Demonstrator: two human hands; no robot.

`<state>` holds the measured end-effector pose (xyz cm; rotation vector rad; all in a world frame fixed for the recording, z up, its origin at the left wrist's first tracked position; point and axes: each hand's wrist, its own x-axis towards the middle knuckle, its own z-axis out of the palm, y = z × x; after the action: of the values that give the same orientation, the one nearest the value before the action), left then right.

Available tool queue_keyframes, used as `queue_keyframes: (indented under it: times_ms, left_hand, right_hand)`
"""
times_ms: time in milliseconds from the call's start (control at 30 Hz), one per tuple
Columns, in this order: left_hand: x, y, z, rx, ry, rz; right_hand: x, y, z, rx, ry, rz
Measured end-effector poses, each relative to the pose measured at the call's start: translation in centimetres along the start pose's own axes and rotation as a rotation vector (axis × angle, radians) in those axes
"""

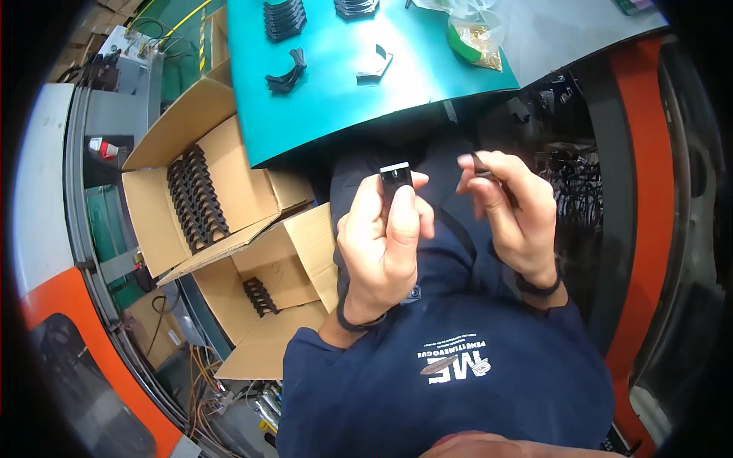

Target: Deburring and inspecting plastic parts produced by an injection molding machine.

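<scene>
My left hand [382,240] is raised over my lap, fingers closed around a small black plastic part [395,180] with a pale top edge. Just to its right, my right hand [515,214] pinches a small dark thin piece [481,165] between thumb and fingers; what it is cannot be made out. The two hands are close but not touching. Both wrists wear dark bands. Below the hands is my dark blue sweatshirt [458,382].
A teal table [336,99] lies beyond the hands, carrying black curved plastic parts [286,72], stacks of them [284,19], and a clear bag of small brass pieces [477,38]. On the left, two open cardboard boxes [153,206] [305,252] hold rows of black parts [197,200].
</scene>
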<state>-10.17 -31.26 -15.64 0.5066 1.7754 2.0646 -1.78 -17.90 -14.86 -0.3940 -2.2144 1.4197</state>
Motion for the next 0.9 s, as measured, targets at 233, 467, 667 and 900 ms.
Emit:
queue_keyframes:
  times_ms: [233,467,667,900]
  left_hand:
    - [-0.1,0.2,-0.8,-0.006,-0.02,0.049]
    - [-0.3,-0.2,-0.7,0.081,0.029,0.075]
    - [-0.4,-0.7,-0.4,0.091,0.082,0.087]
    - [-0.4,-1.1,-0.3,0.14,0.095,0.11]
  right_hand:
    - [1.4,-1.5,0.8,-0.466,0.023,-0.345]
    - [1.3,-1.7,1.9,-0.514,0.057,-0.388]
    - [1.0,-1.9,2.1,-0.482,0.047,-0.335]
    - [0.8,-2.0,2.5,-0.495,0.066,-0.305]
